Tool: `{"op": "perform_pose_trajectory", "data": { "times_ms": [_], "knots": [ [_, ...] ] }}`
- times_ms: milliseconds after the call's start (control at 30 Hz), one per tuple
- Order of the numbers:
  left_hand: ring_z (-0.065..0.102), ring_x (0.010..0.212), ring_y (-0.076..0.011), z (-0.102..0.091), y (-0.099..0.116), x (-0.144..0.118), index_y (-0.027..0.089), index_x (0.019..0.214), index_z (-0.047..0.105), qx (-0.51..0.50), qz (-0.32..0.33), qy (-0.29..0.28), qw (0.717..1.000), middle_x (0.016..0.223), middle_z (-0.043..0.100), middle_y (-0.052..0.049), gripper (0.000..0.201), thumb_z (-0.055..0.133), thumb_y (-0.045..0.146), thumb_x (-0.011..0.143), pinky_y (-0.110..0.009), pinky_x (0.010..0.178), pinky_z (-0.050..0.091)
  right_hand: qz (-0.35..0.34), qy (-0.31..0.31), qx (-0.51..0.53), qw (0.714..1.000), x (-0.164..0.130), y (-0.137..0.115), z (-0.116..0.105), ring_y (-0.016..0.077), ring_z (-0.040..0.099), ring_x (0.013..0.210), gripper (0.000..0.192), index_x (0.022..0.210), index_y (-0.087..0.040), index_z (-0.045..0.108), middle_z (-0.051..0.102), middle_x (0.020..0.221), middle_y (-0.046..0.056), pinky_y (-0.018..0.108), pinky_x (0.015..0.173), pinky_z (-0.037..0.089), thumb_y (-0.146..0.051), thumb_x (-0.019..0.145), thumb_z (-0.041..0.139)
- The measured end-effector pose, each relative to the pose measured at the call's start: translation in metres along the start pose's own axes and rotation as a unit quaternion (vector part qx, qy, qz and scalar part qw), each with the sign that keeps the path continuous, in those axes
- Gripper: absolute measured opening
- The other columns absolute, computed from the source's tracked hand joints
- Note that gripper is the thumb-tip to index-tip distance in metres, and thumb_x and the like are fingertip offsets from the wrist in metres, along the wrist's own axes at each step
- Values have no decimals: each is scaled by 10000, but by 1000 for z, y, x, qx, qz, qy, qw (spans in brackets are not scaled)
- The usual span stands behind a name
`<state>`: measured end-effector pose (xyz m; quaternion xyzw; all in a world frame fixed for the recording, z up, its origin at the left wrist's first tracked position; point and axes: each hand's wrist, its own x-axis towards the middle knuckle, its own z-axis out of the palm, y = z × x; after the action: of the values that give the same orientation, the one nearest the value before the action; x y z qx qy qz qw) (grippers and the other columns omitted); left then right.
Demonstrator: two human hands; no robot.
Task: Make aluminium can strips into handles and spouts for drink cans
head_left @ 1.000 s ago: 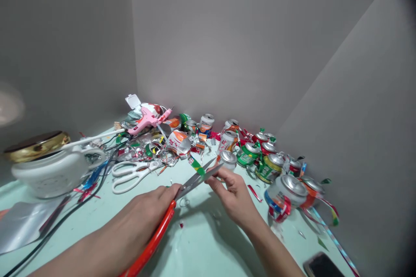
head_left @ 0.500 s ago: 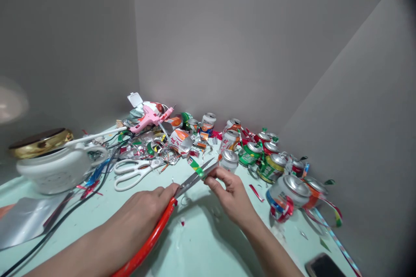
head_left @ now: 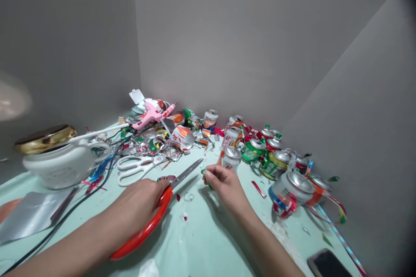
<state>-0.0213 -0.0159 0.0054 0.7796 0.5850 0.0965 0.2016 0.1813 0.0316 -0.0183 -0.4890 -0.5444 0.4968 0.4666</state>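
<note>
My left hand is closed round large red-handled scissors. Their blades point up and to the right, pressed together. Between the thumb and fingers of my right hand is a small green strip of can metal, mostly covered by the fingertips. The blade tips stand just left of this strip, apart from it. Right behind my right hand is a short can with a silver top. Small curled and red scraps lie on the pale green tabletop below the blades.
White-handled scissors, a pink glue gun and heaped metal scraps lie at the back left. A white pot stands at left beside a black cable. Several cut cans stand at right, with a phone at the front.
The scissor blades have closed and drawn back left, away from the green strip. Less of the strip now shows at my right fingertips. A red scrap now lies below the blades.
</note>
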Motion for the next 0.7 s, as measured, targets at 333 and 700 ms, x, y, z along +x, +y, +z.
{"op": "perform_pose_trajectory", "data": {
  "times_ms": [333, 700],
  "knots": [
    [596, 648, -249, 8, 6, -5, 221, 791, 561, 74, 43, -35, 996, 702, 633, -69, 186, 397, 307, 799, -294, 551, 319, 109, 49, 161, 980, -5, -26, -19, 102, 546, 601, 337, 799, -154, 645, 639, 706, 6, 242, 593, 431, -211, 487, 761],
    [595, 726, -300, 29, 19, -14, 204, 875, 567, 78, 94, -53, 991, 830, 616, -110, 185, 455, 260, 739, -393, 599, 443, 146, -60, 125, 980, 21, -21, 38, 128, 645, 719, 387, 956, -133, 564, 670, 851, 73, 237, 681, 516, -40, 581, 532]
  ]
}}
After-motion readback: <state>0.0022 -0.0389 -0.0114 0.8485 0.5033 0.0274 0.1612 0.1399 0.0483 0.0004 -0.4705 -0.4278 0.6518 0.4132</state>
